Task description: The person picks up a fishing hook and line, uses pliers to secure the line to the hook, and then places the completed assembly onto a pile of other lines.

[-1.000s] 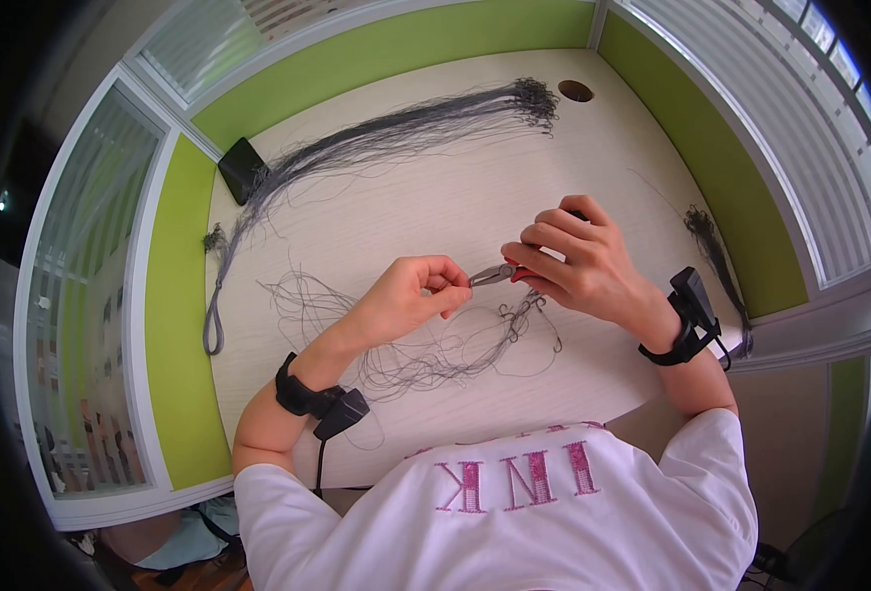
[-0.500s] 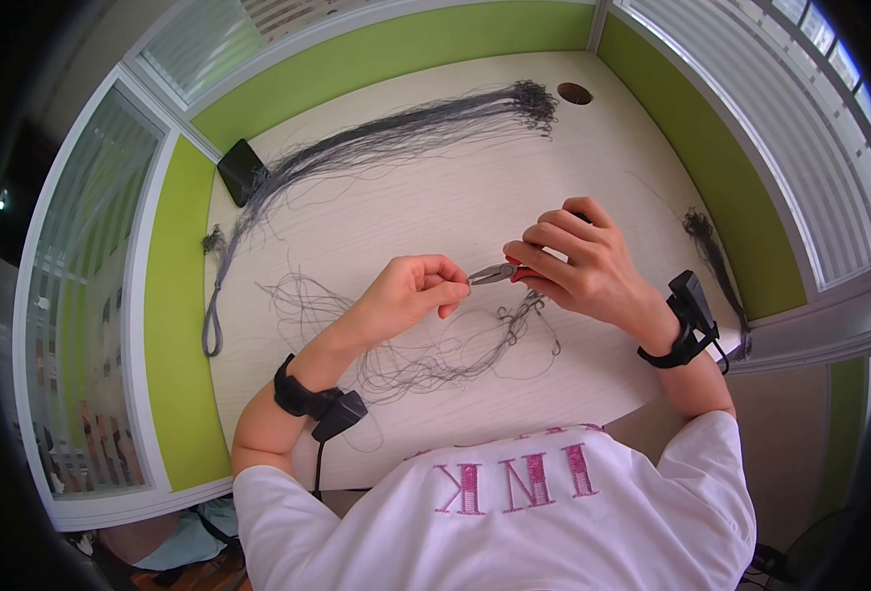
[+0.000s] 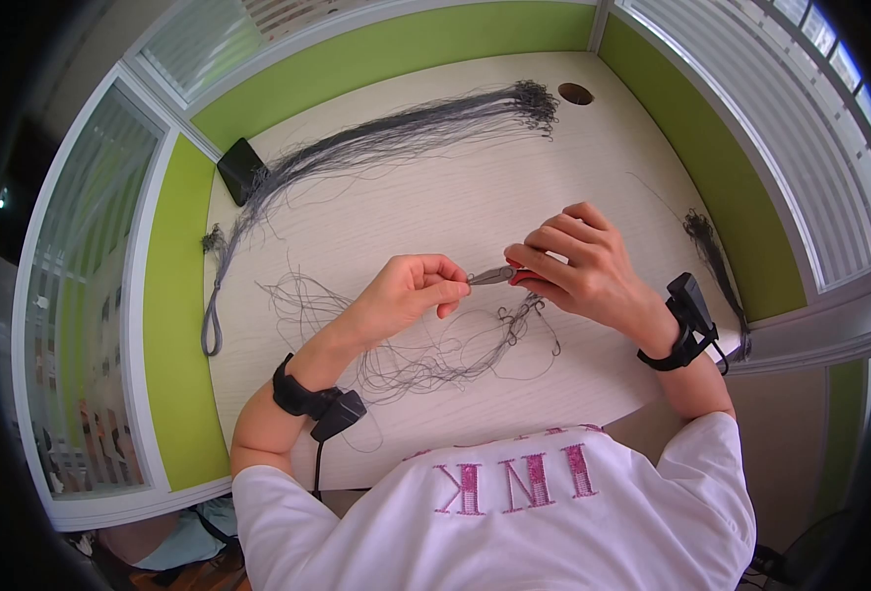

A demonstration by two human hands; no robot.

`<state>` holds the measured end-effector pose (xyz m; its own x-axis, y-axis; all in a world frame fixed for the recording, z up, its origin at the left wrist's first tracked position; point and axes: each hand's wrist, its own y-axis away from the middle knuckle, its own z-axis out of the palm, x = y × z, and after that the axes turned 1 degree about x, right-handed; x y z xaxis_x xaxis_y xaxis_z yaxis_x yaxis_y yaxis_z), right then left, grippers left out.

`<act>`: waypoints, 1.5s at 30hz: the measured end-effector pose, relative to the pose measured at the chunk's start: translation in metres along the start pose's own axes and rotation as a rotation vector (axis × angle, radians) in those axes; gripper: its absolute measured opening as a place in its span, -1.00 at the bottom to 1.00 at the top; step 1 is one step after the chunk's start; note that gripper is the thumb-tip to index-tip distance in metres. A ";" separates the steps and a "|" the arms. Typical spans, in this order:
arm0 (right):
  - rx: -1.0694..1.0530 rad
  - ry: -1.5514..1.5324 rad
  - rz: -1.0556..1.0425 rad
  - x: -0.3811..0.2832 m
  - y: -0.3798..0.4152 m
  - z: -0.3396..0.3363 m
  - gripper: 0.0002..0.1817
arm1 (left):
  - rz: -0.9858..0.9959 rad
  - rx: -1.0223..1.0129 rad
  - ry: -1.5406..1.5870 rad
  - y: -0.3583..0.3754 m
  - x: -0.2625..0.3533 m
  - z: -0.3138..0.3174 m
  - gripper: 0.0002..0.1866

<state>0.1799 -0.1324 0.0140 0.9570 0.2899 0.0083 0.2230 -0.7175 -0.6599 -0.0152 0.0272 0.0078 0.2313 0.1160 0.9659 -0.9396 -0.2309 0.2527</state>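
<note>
Between thumb and forefinger, my left hand (image 3: 406, 295) pinches a tiny curved piece that looks like a fishing hook, mostly hidden by the fingertips. The tips of the pliers (image 3: 491, 276) meet it there, with their jaws closed. My right hand (image 3: 583, 266) is wrapped around the red and black handles of these pliers. Beneath both hands, a loose tangle of thin fishing lines (image 3: 425, 374) lies on the table, with several dark fishing hooks (image 3: 514, 320) at its right end.
A long bundle of grey lines (image 3: 376, 133) with clustered hooks (image 3: 534, 103) stretches across the back of the table (image 3: 612, 167). At its left stands a black block (image 3: 242, 171). A smaller hooked bundle (image 3: 711, 251) lies at right. Green partitions (image 3: 711, 148) surround the table.
The plier jaws, slightly apart before, have closed at my left fingertips. Both hands have stayed almost in place.
</note>
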 end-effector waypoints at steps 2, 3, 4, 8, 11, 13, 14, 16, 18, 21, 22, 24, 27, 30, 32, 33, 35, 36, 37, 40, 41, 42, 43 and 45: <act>-0.007 -0.006 0.003 0.000 0.000 0.000 -0.64 | 0.002 -0.002 0.001 0.000 0.000 0.000 -0.88; -0.016 -0.021 0.011 -0.001 0.000 -0.001 -0.64 | 0.002 -0.010 0.004 0.000 -0.001 0.000 -0.88; -0.024 -0.037 0.019 -0.001 0.000 -0.001 -0.64 | 0.002 -0.017 0.008 -0.001 -0.002 -0.001 -0.88; -0.015 -0.040 0.016 -0.001 0.001 0.000 -0.64 | 0.027 -0.015 -0.001 -0.002 -0.005 0.001 -0.86; 0.036 -0.029 0.030 0.000 0.000 0.000 -0.63 | 0.109 0.038 0.000 -0.001 -0.007 0.007 -0.82; 0.093 0.005 0.041 0.001 0.001 0.002 -0.63 | 0.038 -0.223 0.083 0.004 0.000 0.006 -0.78; 0.096 0.003 0.037 0.002 0.001 0.002 -0.63 | 0.039 -0.217 0.081 0.009 0.004 0.006 -0.78; 0.096 -0.019 0.058 0.003 0.001 0.002 -0.64 | -0.022 -0.697 0.319 0.023 0.014 0.007 -0.69; 0.066 -0.044 0.044 0.001 0.000 0.000 -0.64 | 0.075 -0.810 0.422 0.038 0.026 0.012 -0.63; 0.010 -0.109 0.013 -0.006 0.000 0.001 -0.62 | 0.266 -0.924 0.682 0.043 0.034 0.013 -0.49; -0.012 -0.150 -0.010 -0.008 -0.001 0.001 -0.62 | 0.362 -0.918 0.835 0.043 0.036 0.012 -0.43; -0.006 -0.186 -0.028 -0.011 -0.001 0.003 -0.60 | 0.503 -0.488 0.998 0.046 0.048 0.011 -0.38; 0.052 -0.228 -0.049 -0.012 -0.002 0.003 -0.58 | 0.877 0.290 0.079 0.021 0.039 -0.016 -0.43; 0.166 -0.136 -0.009 -0.006 -0.004 -0.003 -0.57 | 0.923 0.520 -0.718 0.007 0.027 -0.025 -0.52; 0.264 -0.030 0.074 0.000 -0.004 -0.007 -0.56 | 0.519 0.245 -0.553 0.003 0.012 -0.012 -0.54; 0.278 0.000 0.086 0.004 -0.004 -0.008 -0.58 | 0.520 0.241 -0.553 0.003 0.007 -0.007 -0.54; 0.289 0.032 0.105 0.010 -0.001 -0.007 -0.59 | 0.148 -0.160 -0.237 0.006 0.003 -0.001 -0.46; 0.298 0.062 0.123 0.011 0.000 -0.007 -0.60 | 0.147 -0.163 -0.238 0.008 0.004 0.003 -0.46; 0.299 0.071 0.145 0.012 0.000 -0.007 -0.62 | 0.036 -0.320 -0.142 0.013 0.009 0.008 -0.45; 0.258 0.079 0.174 0.012 0.001 -0.007 -0.62 | -0.055 -0.763 0.129 0.032 0.022 0.020 -0.41; 0.259 0.078 0.175 0.012 0.001 -0.007 -0.62 | 0.020 -0.856 0.185 0.040 0.031 0.024 -0.40; 0.230 0.033 0.168 0.011 0.002 -0.005 -0.62 | 0.096 -0.947 0.241 0.047 0.039 0.029 -0.39; 0.199 -0.013 0.161 0.010 0.002 -0.004 -0.62 | 0.095 -0.947 0.242 0.053 0.044 0.033 -0.39; 0.159 -0.054 0.140 0.002 0.002 -0.001 -0.62 | 0.541 -0.848 0.473 0.059 0.050 0.040 -0.34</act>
<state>0.1820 -0.1337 0.0131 0.9645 0.2304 -0.1292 0.0520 -0.6453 -0.7621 -0.0493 -0.0193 0.0731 -0.2111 0.5979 0.7732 -0.7973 0.3523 -0.4901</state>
